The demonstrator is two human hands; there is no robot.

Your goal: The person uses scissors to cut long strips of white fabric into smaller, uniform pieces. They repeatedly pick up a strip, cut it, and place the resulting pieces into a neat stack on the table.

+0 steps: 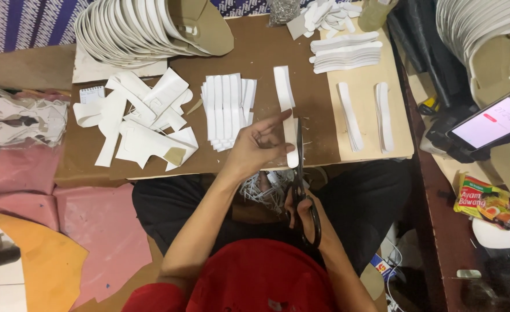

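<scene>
From the head camera, the left hand (259, 147) pinches a narrow white strip (290, 141), long with a rounded lower end, holding it upright over the near edge of the brown tabletop (260, 55). The right hand (302, 209) is closed through the handles of black scissors (301, 185), whose blades run up along the strip's right edge. At ten o'clock from the left hand lies a fanned row of white strips (227, 110); farther toward nine o'clock sits a loose heap of white offcuts (142, 121). At two o'clock, two thin strip stacks (365, 115) rest on a pale board (367, 75).
</scene>
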